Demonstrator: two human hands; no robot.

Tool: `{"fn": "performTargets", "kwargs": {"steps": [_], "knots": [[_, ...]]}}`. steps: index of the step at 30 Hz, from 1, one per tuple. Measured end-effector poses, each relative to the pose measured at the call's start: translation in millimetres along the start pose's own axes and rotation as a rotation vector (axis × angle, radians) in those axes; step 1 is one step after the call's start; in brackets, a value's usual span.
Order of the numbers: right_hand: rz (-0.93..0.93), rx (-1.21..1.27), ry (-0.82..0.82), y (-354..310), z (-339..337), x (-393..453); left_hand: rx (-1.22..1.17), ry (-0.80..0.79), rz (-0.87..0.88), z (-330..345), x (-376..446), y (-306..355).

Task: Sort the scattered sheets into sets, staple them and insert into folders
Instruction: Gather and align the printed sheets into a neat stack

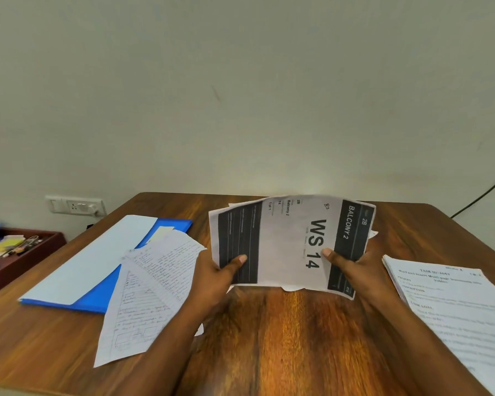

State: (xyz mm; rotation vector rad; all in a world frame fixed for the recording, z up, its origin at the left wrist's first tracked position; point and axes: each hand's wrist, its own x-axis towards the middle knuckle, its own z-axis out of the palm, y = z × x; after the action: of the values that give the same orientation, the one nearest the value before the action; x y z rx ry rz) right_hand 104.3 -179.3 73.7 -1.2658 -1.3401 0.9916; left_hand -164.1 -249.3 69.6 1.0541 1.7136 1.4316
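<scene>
bare wood table [283, 338] between handwritten sheets [152, 287] left, printed stack [455, 310] right

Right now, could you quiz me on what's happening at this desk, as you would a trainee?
1. True or false: both hands, left and right, hold the WS 14 sheets.
2. What colour is the folder?
3. The handwritten sheets lie: A) left of the hands, B) right of the hands.

Key: 1 true; 2 blue; 3 A.
</scene>
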Motion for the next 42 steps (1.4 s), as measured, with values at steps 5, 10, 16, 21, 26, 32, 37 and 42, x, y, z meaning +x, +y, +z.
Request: {"fn": "performTargets", "kwargs": {"steps": [5,10,16,21,26,32,37,42], "knots": [[0.111,-0.092,-0.108,30.4,9.2,-7.5,0.039,-0.019,-0.030,-2.3,-2.8,-10.0],[0.108,-0.028,-0.141,23.6,-2.0,4.5,-0.111,-0.009,-0.097,-5.7,4.1,-9.6],[0.147,0.270,-0.237,16.4,-14.7,6.6,-0.496,0.024,-0.248,1.2,-0.7,-13.4],[0.140,0.379,-0.173,16.3,-6.8,5.4,-0.637,-0.012,-0.326,17.5,-18.0,-24.8],[0.140,0.344,-0.106,12.2,-8.4,13.7,-0.581,-0.077,-0.284,11.9,-27.1,-32.7],[0.197,0.169,-0.204,12.5,-12.7,27.0,-0.006,0.088,-0.097,-18.8,-5.6,-19.4],[0.212,0.033,-0.299,15.8,-11.4,30.9,0.622,0.005,-0.046,-26.9,25.0,4.7],[0.229,-0.057,-0.458,17.7,-6.7,33.8,0.848,0.063,0.244,-7.8,25.8,18.7]]}}
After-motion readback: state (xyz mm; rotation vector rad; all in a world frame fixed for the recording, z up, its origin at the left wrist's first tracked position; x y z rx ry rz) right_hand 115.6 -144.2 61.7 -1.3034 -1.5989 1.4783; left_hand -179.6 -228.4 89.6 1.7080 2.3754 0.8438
